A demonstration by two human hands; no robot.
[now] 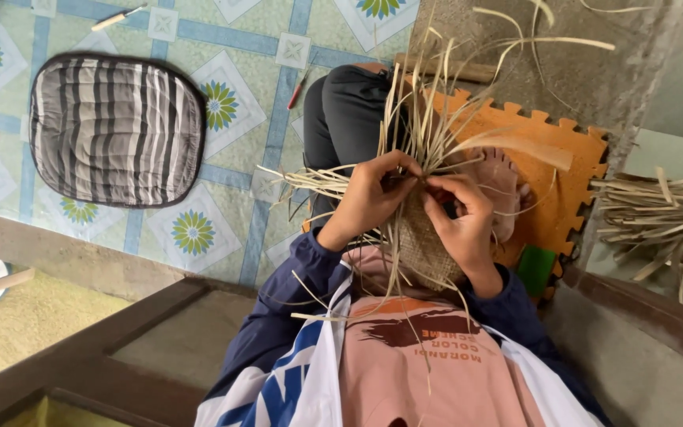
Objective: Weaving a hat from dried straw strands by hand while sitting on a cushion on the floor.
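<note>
A small woven piece of tan straw [424,241] rests upright in my lap, with many loose straw strips [436,103] fanning out from its top edge. My left hand [365,198] pinches strips at the left of that edge. My right hand [462,215] grips strips at the right of the edge, its fingers curled almost against the left hand's fingertips. More strips trail to the left [302,178] and down over my pink shirt. My dark-trousered leg [349,111] stretches out behind the work.
A grey striped cushion [116,130] lies on the flower-patterned floor sheet [247,47]. An orange foam mat [551,150] is under my foot, with a green object [537,269] at its edge. A bundle of strips [658,213] lies at right. A red-handled tool [298,87] lies near my leg.
</note>
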